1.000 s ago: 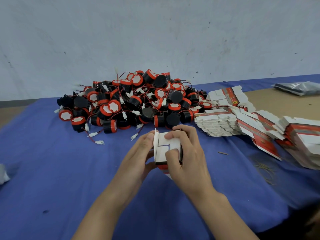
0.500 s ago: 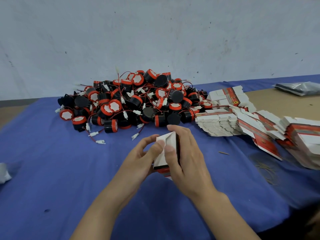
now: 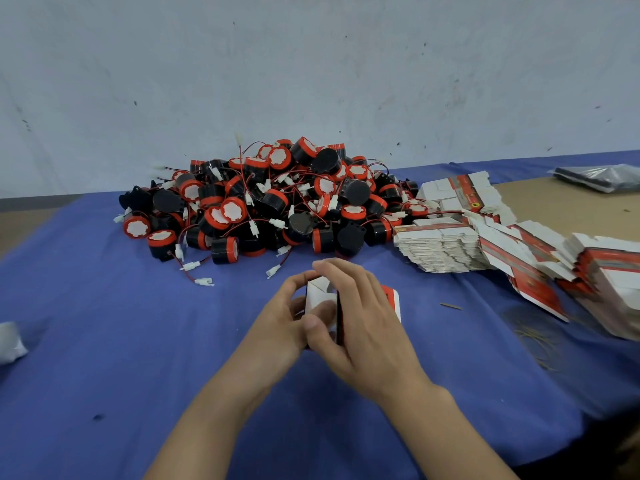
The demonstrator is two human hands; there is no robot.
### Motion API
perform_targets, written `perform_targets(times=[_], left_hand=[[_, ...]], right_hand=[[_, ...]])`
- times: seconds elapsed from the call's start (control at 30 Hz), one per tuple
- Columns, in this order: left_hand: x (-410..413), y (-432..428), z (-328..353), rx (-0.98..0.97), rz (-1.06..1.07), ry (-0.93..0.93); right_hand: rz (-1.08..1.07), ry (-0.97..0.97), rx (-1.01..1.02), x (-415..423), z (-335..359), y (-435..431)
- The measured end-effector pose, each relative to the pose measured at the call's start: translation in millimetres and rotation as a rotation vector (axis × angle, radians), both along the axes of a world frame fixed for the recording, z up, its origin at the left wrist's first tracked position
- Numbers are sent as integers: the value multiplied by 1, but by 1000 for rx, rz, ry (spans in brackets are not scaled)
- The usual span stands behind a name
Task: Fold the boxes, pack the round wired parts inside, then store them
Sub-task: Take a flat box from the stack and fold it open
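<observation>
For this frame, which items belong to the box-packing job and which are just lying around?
Job: box held by left hand and right hand; pile of round wired parts; stacks of flat boxes.
Lying about: plastic bag; yellowish bands; white wad; thin stick.

The left hand (image 3: pixel 277 323) and right hand (image 3: pixel 363 327) were bare. The left forearm (image 3: pixel 214 410) and right forearm (image 3: pixel 450 431) were uncovered to the frame edge. The right thumb (image 3: pixel 317 334) bore a short nail.
</observation>
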State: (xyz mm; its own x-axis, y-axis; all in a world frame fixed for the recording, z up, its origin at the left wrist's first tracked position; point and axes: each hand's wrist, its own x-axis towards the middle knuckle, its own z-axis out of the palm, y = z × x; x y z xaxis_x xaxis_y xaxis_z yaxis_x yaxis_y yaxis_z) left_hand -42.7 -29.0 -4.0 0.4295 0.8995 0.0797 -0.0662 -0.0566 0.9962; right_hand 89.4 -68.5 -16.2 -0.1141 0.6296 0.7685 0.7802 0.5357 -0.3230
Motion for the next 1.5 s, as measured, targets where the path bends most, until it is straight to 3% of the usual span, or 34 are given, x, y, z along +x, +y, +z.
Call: perform_targets(times=[0.3,0.53,0.67,0.8,0.87,1.0,1.07,1.13,1.23,1.33,1.5], left_hand=[[-8,-4,3,-187,-134,-223],[-8,0,7,-321,-141,-268],[-10,1,8,-311,-178,-360],[-12,-2,14,-214,-80,-373],[-10,-3,10,-68,58,-209],[-11,0,-7,570,376,471],[-13,1,-15,811,351,821],[-11,-3,-21,919,251,1026],[-7,-5,-23,1051,233,1082],[-4,-4,-23,1023,246,1041],[-2,-8,-13,1067,370,829]], right_hand=[[-3,96,-18,3,2,-1],[18,180,-103,6,6,-2],[-13,163,-101,10,6,0],[-33,122,-169,14,5,1],[-30,117,-249,15,4,1],[-110,107,-379,14,1,5],[-154,160,-394,15,2,7],[-181,237,-405,16,3,7],[-203,307,-466,17,3,8],[-199,312,-521,16,3,7],[-226,317,-559,17,4,9]])
